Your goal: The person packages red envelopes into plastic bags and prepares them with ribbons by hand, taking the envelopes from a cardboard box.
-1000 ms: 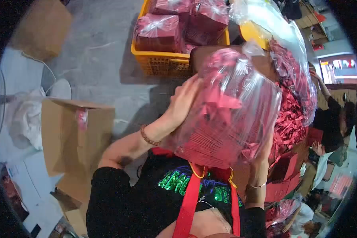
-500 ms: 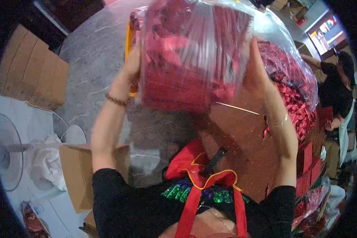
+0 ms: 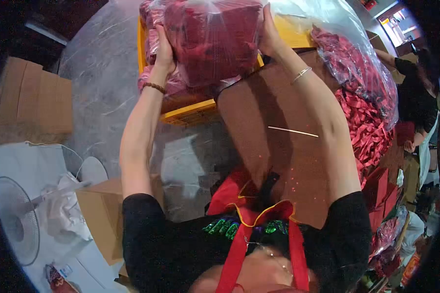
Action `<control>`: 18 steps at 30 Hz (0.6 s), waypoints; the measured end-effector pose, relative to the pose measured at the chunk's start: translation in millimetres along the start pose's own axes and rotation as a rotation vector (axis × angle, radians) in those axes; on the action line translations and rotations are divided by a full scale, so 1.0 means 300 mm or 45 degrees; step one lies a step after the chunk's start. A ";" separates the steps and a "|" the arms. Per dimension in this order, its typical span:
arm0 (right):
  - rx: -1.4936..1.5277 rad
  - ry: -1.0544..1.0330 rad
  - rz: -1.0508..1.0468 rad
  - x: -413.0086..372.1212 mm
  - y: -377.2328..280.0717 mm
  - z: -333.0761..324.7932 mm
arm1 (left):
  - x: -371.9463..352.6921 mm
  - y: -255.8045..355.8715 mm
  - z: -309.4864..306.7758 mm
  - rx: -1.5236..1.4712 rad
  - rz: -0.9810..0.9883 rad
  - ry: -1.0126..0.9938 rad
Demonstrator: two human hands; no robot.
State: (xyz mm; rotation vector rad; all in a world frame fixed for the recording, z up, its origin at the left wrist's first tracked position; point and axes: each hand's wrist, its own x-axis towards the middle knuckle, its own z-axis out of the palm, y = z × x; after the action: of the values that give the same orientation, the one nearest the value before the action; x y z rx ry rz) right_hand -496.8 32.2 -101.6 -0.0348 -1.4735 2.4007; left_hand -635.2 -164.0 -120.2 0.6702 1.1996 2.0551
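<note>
A clear plastic bag (image 3: 215, 44), packed with dark red pieces into a block, is held out at arm's length between both palms. Against its left side presses my left hand (image 3: 165, 51), thumb up. The right side is gripped by my right hand (image 3: 269, 34), whose fingertips are partly behind the bag. Under and behind the bag is a yellow crate (image 3: 190, 113), with other wrapped red bundles (image 3: 151, 49) inside it. A thin pale stick (image 3: 293, 131) lies on the brown table (image 3: 259, 107) near my right forearm.
A big clear sack with red ribbon-like strips (image 3: 364, 117) stands at the right. Beyond it is a person in black (image 3: 418, 97) holding something red. Cardboard boxes (image 3: 32, 102), a white fan (image 3: 14, 219) and an open carton (image 3: 100, 210) are at the left.
Both hands have carried the bag away from my body and to the left, from over the table's corner to the yellow crate. More of the table and crate now shows.
</note>
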 end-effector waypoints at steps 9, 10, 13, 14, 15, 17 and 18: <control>-0.026 0.508 0.430 -0.055 -0.013 0.004 | 0.055 -0.105 0.051 0.030 -0.319 0.149; 0.003 0.547 0.328 -0.047 0.022 -0.018 | 0.060 -0.117 0.048 0.031 -0.178 0.152; 0.052 0.432 0.253 -0.013 0.115 -0.162 | 0.095 -0.263 -0.075 -0.219 -0.264 0.184; 0.000 0.400 0.308 -0.011 0.128 -0.183 | 0.086 -0.299 -0.084 -0.178 -0.223 0.221; -0.047 0.371 0.367 -0.017 0.143 -0.204 | 0.082 -0.331 -0.095 -0.135 -0.188 0.259; 0.053 0.391 0.444 -0.057 0.115 -0.133 | 0.034 -0.318 -0.066 -0.186 -0.373 0.329; -0.118 0.448 0.545 -0.067 0.106 -0.116 | 0.030 -0.334 -0.070 -0.122 -0.334 0.368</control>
State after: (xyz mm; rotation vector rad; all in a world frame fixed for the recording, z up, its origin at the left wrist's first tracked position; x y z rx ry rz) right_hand -479.7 43.4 -148.7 -0.8267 -1.5188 2.4614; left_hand -627.7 -132.3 -217.8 0.1614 1.2628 2.0134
